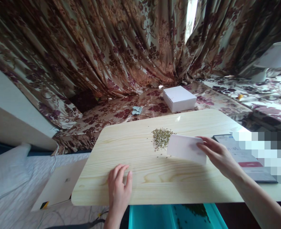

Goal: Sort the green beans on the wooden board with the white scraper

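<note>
My right hand [215, 152] pinches the right edge of a white card [184, 148], which looks like stiff paper. The card's left edge meets a pile of small green and brown beans or seeds [161, 138] on the pale wooden table [102, 159]. A few loose ones lie just below the pile. Resting near the table's front edge, my left hand [119, 184] holds nothing, its thumb apart from the loosely curved fingers.
Below the front edge sits a turquoise divided tray [150, 218], its right compartment holding dark green bits. A tablet [240, 156] lies at the right. Behind the table are a white box [180, 98] and a light blue cloth item [137, 110] on a floral-covered seat.
</note>
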`<state>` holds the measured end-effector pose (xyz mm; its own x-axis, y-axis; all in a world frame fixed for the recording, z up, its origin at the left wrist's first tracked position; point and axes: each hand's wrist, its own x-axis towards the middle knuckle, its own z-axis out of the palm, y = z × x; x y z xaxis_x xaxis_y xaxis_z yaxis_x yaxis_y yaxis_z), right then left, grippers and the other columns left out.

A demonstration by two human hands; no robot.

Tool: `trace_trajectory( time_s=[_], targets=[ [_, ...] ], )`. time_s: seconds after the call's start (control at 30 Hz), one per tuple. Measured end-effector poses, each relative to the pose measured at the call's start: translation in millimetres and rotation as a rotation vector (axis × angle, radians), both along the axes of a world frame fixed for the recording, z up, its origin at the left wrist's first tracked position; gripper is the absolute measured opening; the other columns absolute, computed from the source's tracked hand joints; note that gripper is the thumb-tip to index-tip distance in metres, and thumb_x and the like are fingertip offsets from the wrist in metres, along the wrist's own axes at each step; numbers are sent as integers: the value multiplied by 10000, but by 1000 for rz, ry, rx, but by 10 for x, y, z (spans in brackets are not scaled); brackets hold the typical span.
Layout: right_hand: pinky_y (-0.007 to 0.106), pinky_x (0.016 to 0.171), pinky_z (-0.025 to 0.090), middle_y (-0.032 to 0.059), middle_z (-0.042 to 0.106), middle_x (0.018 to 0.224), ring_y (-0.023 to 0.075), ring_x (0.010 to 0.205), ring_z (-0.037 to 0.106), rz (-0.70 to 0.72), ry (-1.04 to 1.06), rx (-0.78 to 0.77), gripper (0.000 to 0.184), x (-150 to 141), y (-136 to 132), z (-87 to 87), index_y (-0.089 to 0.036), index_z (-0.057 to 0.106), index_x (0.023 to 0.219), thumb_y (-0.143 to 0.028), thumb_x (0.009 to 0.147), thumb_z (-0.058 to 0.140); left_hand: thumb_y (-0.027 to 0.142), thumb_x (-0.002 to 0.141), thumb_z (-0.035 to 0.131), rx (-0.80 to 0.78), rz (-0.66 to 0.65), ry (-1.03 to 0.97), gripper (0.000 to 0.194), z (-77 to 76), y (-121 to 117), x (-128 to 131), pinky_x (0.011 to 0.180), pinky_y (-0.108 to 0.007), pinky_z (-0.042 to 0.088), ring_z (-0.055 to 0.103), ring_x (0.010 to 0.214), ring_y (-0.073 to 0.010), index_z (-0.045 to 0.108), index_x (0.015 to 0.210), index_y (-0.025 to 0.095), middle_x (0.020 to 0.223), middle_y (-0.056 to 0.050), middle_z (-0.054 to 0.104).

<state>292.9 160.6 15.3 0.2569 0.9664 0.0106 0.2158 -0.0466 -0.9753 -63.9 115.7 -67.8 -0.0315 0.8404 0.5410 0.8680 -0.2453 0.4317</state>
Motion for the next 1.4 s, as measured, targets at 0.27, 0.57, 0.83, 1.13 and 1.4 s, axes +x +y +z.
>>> trace_trajectory(
  time_s=[0.27,0.57,0.83,1.13,1.4],
  targets=[
    [323,693,541,61,745,800,253,803,691,16,-4,-16,435,3,41,-10,-216,673,932,-519,624,723,344,914,493,7,6,-8,226,33,-6,21,928,-439,422,544,1042,-251,626,1028,200,1071,-89,609],
    [332,693,531,67,744,838,249,811,681,46,16,1,480,-27,94,-55,-217,683,947,-572,627,731,357,918,478,-15,20,-14,252,103,-39,52,959,-437,419,553,1048,-248,635,1032,196,1079,-96,610],
    [316,648,526,86,744,887,238,791,679,195,41,-114,561,-18,248,-67,-189,687,1002,-607,628,708,364,922,477,-12,12,-14,255,82,-33,39,956,-431,422,553,1051,-247,634,1030,194,1082,-97,610],
    [300,666,495,64,733,862,194,749,654,432,88,-164,480,-127,325,-36,-173,692,978,-540,668,691,372,918,480,2,-3,4,260,42,-20,11,942,-427,436,561,1033,-243,636,1029,197,1075,-93,617],
    [296,620,496,54,735,851,226,764,660,613,41,-294,395,27,-56,69,-208,716,947,-526,716,673,390,914,474,-1,4,11,272,36,-16,9,940,-434,442,569,1024,-248,641,1013,199,1068,-94,618]
  ],
)
